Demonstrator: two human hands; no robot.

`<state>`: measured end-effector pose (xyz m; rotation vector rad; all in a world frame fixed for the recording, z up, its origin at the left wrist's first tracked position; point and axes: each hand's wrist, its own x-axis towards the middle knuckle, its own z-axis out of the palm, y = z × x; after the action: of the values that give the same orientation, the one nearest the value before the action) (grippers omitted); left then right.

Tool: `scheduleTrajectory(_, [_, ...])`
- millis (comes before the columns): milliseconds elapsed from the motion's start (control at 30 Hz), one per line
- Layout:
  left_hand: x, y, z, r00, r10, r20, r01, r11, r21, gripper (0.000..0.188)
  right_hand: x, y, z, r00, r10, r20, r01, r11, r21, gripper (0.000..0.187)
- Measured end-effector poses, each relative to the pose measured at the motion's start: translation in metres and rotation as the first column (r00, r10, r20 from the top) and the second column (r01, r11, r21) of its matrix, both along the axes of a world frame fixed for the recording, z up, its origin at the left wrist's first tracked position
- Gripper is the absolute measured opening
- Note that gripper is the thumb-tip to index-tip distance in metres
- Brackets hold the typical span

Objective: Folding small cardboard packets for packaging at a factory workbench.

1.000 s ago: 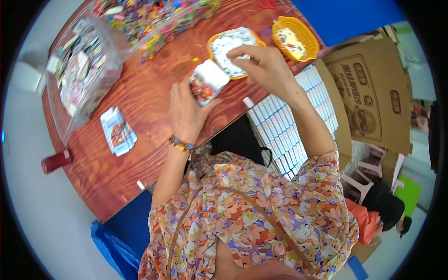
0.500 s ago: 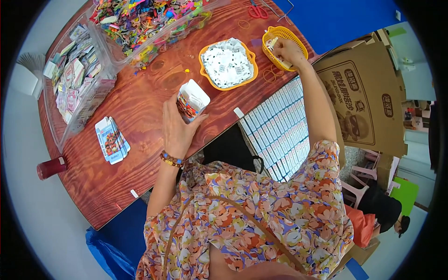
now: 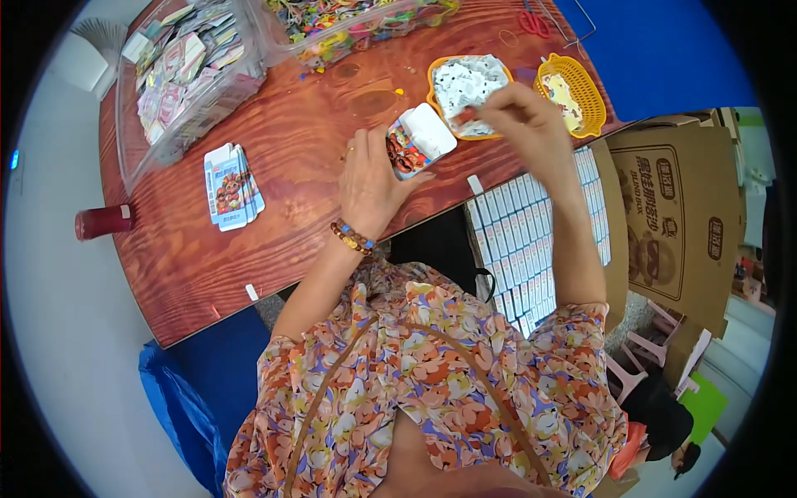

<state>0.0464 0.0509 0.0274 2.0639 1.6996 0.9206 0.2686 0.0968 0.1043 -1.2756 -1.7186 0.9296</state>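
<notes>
My left hand (image 3: 372, 178) grips a small open carton (image 3: 408, 151) with a colourful printed front, its white flap standing up. My right hand (image 3: 531, 133) is pinched above the right side of an orange basket (image 3: 432, 83) filled with small white packets marked in black (image 3: 469, 81). Something small and reddish shows at its fingertips, too blurred to name. Beside that hand, a yellow basket (image 3: 599, 112) holds pale yellow pieces (image 3: 562, 98). Several flat blue-and-white cartons (image 3: 232, 189) lie stacked on the wooden table to the left.
Clear bins hold cards (image 3: 187, 62) and colourful small items (image 3: 357, 25) at the back. Red scissors (image 3: 534, 23) lie far right. A dark red cup (image 3: 104, 222) is at the left edge. Packed rows of small boxes (image 3: 531, 241) and a large cardboard box (image 3: 677, 216) stand right.
My right hand has come out of the yellow basket and moved left, over the orange basket's edge. My left hand still holds the carton. The whole view has shifted.
</notes>
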Motion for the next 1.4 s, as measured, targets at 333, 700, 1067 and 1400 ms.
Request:
scheduleTrajectory(333, [-0.014,-0.009,0.004,0.998,0.053,0.042,-0.056,0.997,0.061,0.077,-0.078,0.002,-0.036,0.89,0.045,0.453,-0.223,0.911,0.347,0.011])
scheduleTrajectory(700, [-0.028,-0.003,-0.006,0.965,0.205,0.161,-0.212,0.977,0.029,0.075,-0.092,-0.043,-0.044,0.964,-0.054,0.26,-0.075,0.884,0.462,0.026])
scheduleTrajectory(1067, [-0.032,-0.006,-0.008,0.933,0.28,0.228,-0.306,0.948,0.089,0.07,-0.128,-0.043,-0.077,0.999,-0.001,-0.039,0.009,0.979,0.204,0.028])
scheduleTrajectory(1400, [-0.068,-0.019,0.01,0.828,-0.069,0.557,0.055,0.998,0.043,0.058,-0.088,-0.014,-0.048,0.916,0.284,-0.284,-0.347,0.915,-0.204,0.019])
